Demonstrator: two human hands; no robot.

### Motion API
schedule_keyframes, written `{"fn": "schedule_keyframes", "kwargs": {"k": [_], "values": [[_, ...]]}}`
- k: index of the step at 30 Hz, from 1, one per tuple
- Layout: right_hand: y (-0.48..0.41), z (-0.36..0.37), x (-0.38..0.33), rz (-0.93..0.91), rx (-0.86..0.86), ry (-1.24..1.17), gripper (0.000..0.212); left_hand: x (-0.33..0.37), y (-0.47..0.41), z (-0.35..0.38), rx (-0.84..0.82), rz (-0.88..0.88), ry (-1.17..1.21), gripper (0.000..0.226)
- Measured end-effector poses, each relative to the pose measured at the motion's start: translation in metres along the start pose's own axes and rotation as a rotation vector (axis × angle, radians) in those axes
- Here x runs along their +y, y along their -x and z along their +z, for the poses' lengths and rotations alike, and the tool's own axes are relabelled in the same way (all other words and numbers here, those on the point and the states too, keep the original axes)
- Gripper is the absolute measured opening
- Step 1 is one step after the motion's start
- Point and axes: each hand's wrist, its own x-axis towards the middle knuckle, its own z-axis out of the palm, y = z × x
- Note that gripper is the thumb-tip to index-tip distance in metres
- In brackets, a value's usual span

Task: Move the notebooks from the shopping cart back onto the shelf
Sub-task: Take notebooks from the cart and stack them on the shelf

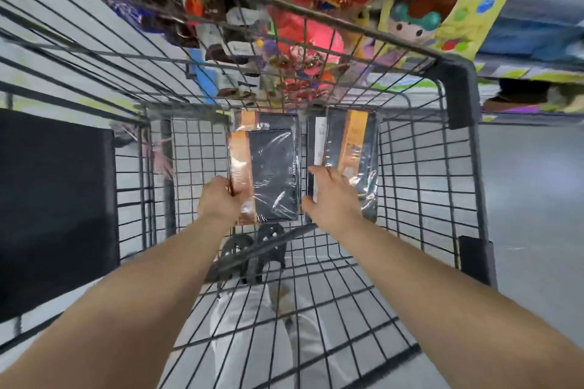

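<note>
Head view: two bare forearms are seen reaching down into a dark wire-mesh shopping cart [410,167], at the centre of the frame.
Left hand [221,199]: closed around the orange-banded edge of a black shrink-wrapped notebook [275,174]; another like it is glimpsed beneath, towards the upper centre.
Right hand [331,196]: laid over the lower end of a second stack of black, orange-striped wrapped notebooks [350,148], fingers curled at its left edge; whether a firm hold has been taken cannot be told.
Task items: both stacks lie side by side on the cart floor, apart by a narrow gap.
Materials: glossy crinkled film, flat rigid rectangular covers, open metal grid.
Risk: slick film could be let slip from a one-edge pinch; a corner might be caught on the wire during lifting.
Shelf [521,25]: blurred colourful goods, upper right of the frame.
</note>
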Motion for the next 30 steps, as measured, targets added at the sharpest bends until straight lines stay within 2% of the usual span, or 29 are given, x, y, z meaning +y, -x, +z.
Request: {"fn": "schedule_keyframes", "kwargs": {"k": [3, 6, 12, 17, 20, 25, 30], "values": [[-0.003, 0.006, -0.007, 0.007, -0.018, -0.028, 0.061, -0.01, 0.0, -0.01, -0.005, -0.01, 0.027, 0.035], [-0.005, 0.015, -0.017, 0.044, -0.055, -0.135, 0.062, -0.02, 0.01, -0.026, 0.01, -0.054, 0.296, 0.036], [-0.019, 0.04, -0.041, 0.23, -0.051, -0.282, 0.062, -0.03, 0.027, -0.074, 0.286, 0.132, 0.389, 0.025], [-0.037, 0.061, -0.069, 0.448, -0.022, -0.209, 0.102, -0.029, 0.035, -0.099, 0.356, 0.162, 0.327, 0.026], [-0.045, 0.071, -0.081, 0.587, 0.041, -0.249, 0.109, -0.029, 0.042, -0.102, 0.353, 0.172, 0.293, 0.026], [-0.046, 0.08, -0.091, 0.657, 0.2, -0.313, 0.102, -0.035, 0.041, -0.103, 0.347, 0.173, 0.3, 0.025], [-0.024, 0.061, -0.083, 0.497, 0.177, -0.565, 0.056, -0.031, 0.053, -0.119, 0.342, 0.201, 0.274, 0.025]]}}
